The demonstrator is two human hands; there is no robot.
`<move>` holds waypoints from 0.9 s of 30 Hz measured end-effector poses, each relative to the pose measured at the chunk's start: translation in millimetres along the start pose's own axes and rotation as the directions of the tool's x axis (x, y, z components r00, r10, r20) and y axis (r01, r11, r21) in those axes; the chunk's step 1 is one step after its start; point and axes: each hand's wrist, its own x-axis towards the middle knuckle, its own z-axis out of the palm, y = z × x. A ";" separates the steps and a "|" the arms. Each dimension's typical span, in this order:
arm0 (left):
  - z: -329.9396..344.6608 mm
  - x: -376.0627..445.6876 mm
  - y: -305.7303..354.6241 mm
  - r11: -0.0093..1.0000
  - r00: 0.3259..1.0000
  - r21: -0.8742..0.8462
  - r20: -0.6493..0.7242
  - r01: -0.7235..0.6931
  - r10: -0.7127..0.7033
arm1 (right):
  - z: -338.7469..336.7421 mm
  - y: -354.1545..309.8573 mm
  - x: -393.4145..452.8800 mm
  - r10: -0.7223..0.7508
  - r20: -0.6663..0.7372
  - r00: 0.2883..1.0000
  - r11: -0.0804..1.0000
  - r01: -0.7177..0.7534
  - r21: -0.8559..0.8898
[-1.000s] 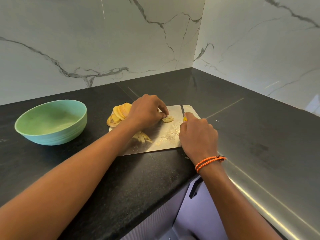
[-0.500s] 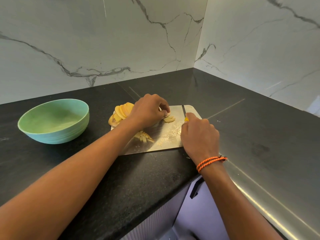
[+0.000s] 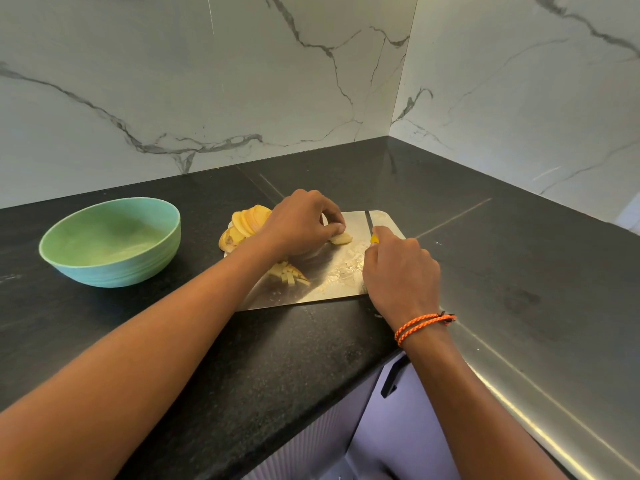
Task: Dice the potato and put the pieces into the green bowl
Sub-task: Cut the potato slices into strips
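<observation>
Left hand [image 3: 300, 221]: grip pinching potato slices [image 3: 341, 239] on steel cutting board [image 3: 332, 289]. Right hand [image 3: 401, 271]: grip closed round yellow-handled knife [image 3: 370, 221]. Cut sticks [image 3: 289, 274] on board. Green bowl [image 3: 110, 242] left, on worktop [image 3: 242, 358].

No text, label, brand, number or sign can be read anywhere in the head view.
</observation>
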 end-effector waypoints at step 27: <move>1.9 -0.3 -4.1 0.976 0.971 0.169 -0.216 0.140 -0.101 | 5.1 -5.5 -14.1 -0.113 -0.003 0.994 0.983 0.112 0.144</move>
